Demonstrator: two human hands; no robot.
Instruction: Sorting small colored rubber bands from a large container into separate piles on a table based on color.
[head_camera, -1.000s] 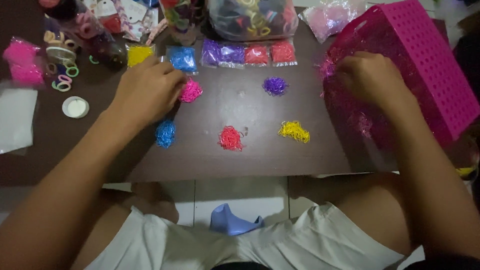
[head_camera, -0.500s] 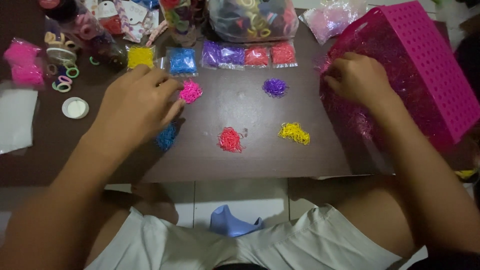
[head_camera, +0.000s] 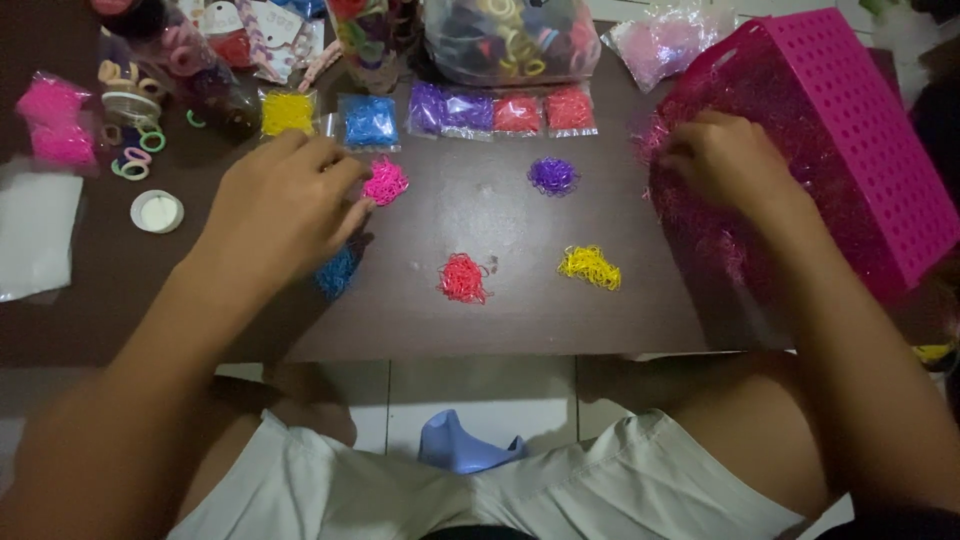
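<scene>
Table (head_camera: 520, 325), near to far: 5 loose piles of tiny elastic bands – blue (head_camera: 337, 272), red (head_camera: 462, 278), yellow (head_camera: 589, 266), then pink (head_camera: 385, 181) and purple (head_camera: 552, 176). Left hand (head_camera: 285, 205) hovers over blue pile, fingers loosely curled, tips just beside pink pile; pinching anything – can't tell. Right hand (head_camera: 730, 160) sits in pink basket (head_camera: 860, 130) on pink bands, fingers curled; grip can't tell. Back row: 6 small bags – yellow (head_camera: 286, 110), blue (head_camera: 369, 120), 2 purple (head_camera: 445, 108), 2 red (head_camera: 543, 110).
</scene>
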